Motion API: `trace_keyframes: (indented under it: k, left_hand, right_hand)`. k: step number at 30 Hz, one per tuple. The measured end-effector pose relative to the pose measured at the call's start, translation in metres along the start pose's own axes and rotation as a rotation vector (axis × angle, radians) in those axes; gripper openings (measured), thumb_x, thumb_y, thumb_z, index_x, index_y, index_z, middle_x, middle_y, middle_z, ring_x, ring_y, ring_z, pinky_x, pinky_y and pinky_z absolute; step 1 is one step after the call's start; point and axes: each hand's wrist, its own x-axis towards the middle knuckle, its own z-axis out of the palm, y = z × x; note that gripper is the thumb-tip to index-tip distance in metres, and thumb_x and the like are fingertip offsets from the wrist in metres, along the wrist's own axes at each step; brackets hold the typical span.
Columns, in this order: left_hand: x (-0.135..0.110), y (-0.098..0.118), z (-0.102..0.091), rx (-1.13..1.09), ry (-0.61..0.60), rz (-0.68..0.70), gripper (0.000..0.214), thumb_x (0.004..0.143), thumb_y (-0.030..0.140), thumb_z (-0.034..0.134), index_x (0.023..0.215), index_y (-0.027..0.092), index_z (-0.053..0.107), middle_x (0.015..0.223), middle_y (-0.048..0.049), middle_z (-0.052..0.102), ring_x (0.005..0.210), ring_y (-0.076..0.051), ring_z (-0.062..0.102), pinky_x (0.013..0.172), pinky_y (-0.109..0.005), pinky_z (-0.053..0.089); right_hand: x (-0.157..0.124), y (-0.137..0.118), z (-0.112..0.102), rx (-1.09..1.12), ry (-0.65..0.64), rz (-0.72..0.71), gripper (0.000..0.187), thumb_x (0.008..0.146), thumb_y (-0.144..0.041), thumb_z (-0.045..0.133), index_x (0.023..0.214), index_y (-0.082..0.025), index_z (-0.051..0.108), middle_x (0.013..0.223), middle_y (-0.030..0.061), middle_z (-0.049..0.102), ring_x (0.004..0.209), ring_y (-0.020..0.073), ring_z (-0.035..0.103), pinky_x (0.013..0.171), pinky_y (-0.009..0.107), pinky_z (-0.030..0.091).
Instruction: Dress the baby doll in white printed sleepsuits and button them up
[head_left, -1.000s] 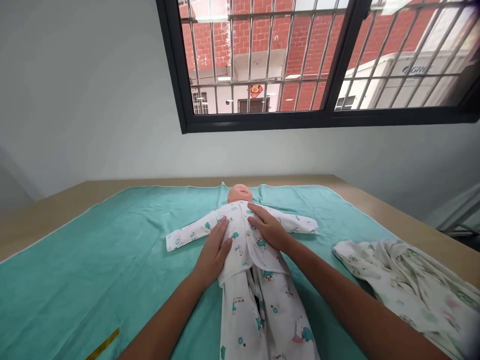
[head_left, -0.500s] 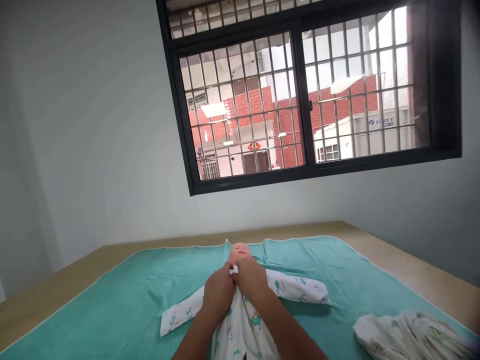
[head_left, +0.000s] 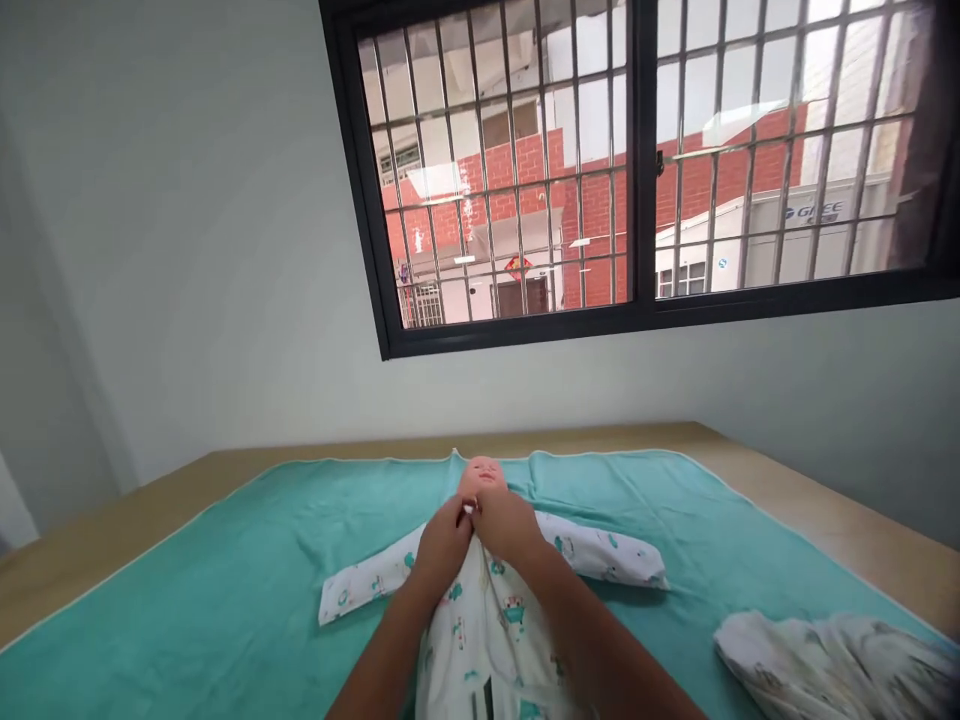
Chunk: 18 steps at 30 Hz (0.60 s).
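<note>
A baby doll lies on its back on a teal blanket, dressed in a white printed sleepsuit with both sleeves spread out sideways. My left hand and my right hand meet just under the doll's chin. Both pinch the white fabric of the sleepsuit's neckline, fingers closed on it. My forearms cover much of the doll's chest.
The blanket covers a wooden table set against a grey wall. A crumpled white printed cloth lies at the right near edge. A barred black-framed window is above, with brick buildings outside.
My hands left the doll's chest, where they lay flat, and moved up to its neck, closing on the collar. The camera tilted upward, then slightly back down.
</note>
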Motion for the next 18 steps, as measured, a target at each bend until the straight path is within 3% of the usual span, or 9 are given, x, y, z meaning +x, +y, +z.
trace_keyframes:
  k: [4,8,11,14,18]
  left_hand:
    - [0.006,0.0,0.006,-0.11,0.017,0.062,0.033,0.083,0.019,0.042,0.107,0.019,0.066,0.106,-0.0061,0.066,0.101,-0.019,0.059,0.089,-0.03,0.044]
    - [0.005,0.004,0.003,-0.111,0.009,0.059,0.034,0.082,0.025,0.049,0.111,0.018,0.066,0.102,-0.0066,0.063,0.096,-0.02,0.057,0.088,-0.032,0.044]
    - [0.002,0.007,-0.001,-0.152,-0.026,0.064,0.032,0.081,0.027,0.053,0.11,0.019,0.065,0.102,-0.0047,0.064,0.092,-0.017,0.058,0.084,-0.03,0.046]
    - [0.001,0.009,-0.001,-0.143,0.014,0.063,0.031,0.081,0.026,0.054,0.11,0.019,0.064,0.105,-0.0051,0.064,0.095,-0.018,0.058,0.086,-0.03,0.046]
    - [0.002,0.009,0.003,-0.132,0.056,0.073,0.033,0.081,0.024,0.055,0.112,0.021,0.064,0.115,-0.0059,0.065,0.106,-0.021,0.058,0.091,-0.032,0.044]
  right_hand:
    - [0.01,0.017,0.0,0.17,-0.041,-0.021,0.022,0.081,-0.023,0.05,0.067,-0.015,0.065,0.076,0.0081,0.067,0.077,0.0195,0.061,0.065,0.027,0.037]
    - [0.014,0.032,0.002,0.322,-0.129,-0.028,0.028,0.084,-0.035,0.049,0.065,-0.016,0.059,0.065,0.0008,0.06,0.064,0.0123,0.054,0.058,0.022,0.036]
    - [0.012,0.041,0.005,0.578,-0.174,0.015,0.032,0.083,-0.043,0.051,0.067,-0.016,0.055,0.059,-0.0025,0.053,0.054,0.0092,0.046,0.053,0.021,0.035]
    - [0.01,0.048,0.009,0.891,-0.2,0.058,0.034,0.078,-0.048,0.06,0.067,-0.016,0.052,0.056,-0.0042,0.047,0.05,0.0077,0.038,0.048,0.02,0.03]
    - [0.008,0.053,0.009,1.126,-0.253,0.044,0.039,0.074,-0.052,0.063,0.065,-0.018,0.046,0.053,-0.0069,0.037,0.046,0.006,0.026,0.043,0.021,0.021]
